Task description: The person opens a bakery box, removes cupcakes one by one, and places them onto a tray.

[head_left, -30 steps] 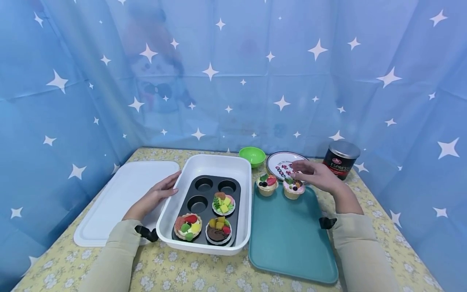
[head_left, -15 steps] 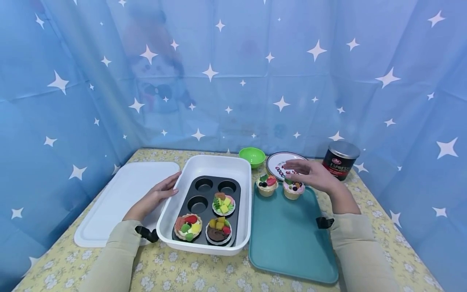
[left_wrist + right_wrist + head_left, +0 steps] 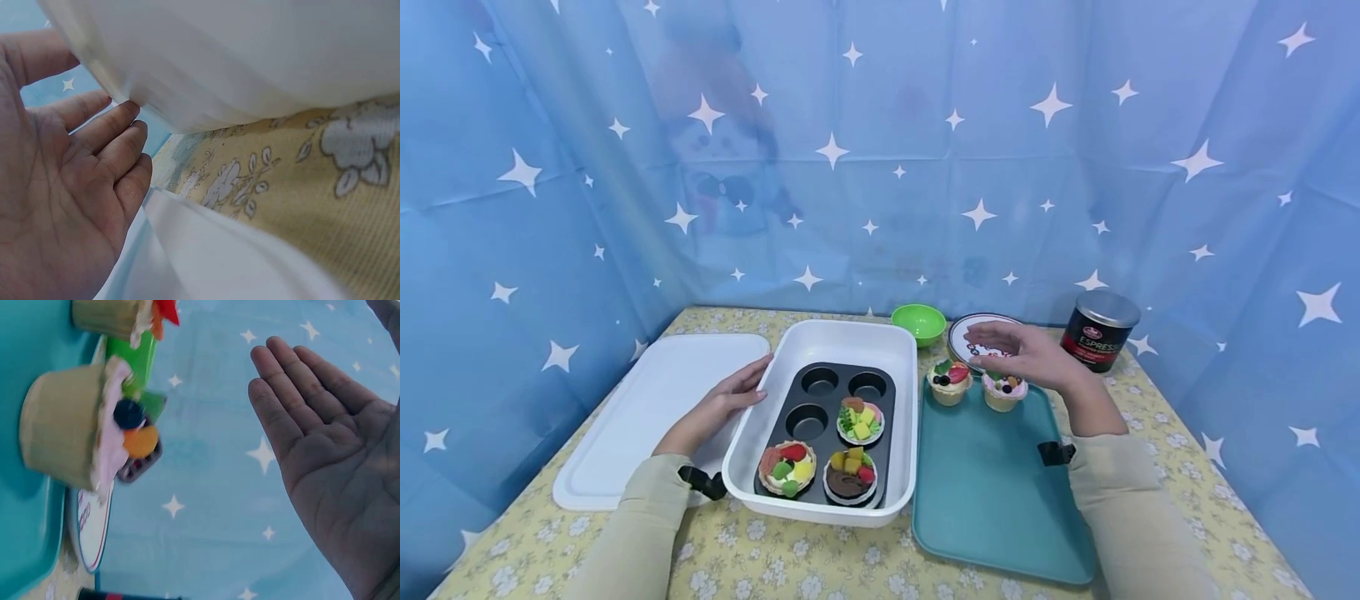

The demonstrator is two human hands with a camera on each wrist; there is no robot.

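Note:
My left hand (image 3: 727, 403) rests at the left side of a white plastic bin (image 3: 850, 335), its fairly straight fingers touching the wall near the rim. In the left wrist view the fingertips (image 3: 133, 107) meet the bin's outer side. A dark muffin tin (image 3: 818, 406) lies inside, holding a fruit tart (image 3: 787, 468), a chocolate tart (image 3: 848, 475) and another fruit-topped tart (image 3: 860, 419); its other cups are bare. My right hand (image 3: 1033, 357) hovers, fingers extended and holding nothing, above a pink-topped cupcake (image 3: 1003, 392). A strawberry-topped cupcake (image 3: 950, 384) stands beside that on a teal tray (image 3: 1000, 492).
A white lid (image 3: 647, 417) lies left of the bin. Behind stand a green bowl (image 3: 919, 323), a patterned plate (image 3: 962, 336) partly covered by my right hand, and a black espresso can (image 3: 1098, 332) at the right. A blue starry curtain (image 3: 880, 167) hangs behind the table.
My right hand has drifted left above the cupcakes, toward the strawberry-topped one. My left hand, the bin and the tarts stay where they were.

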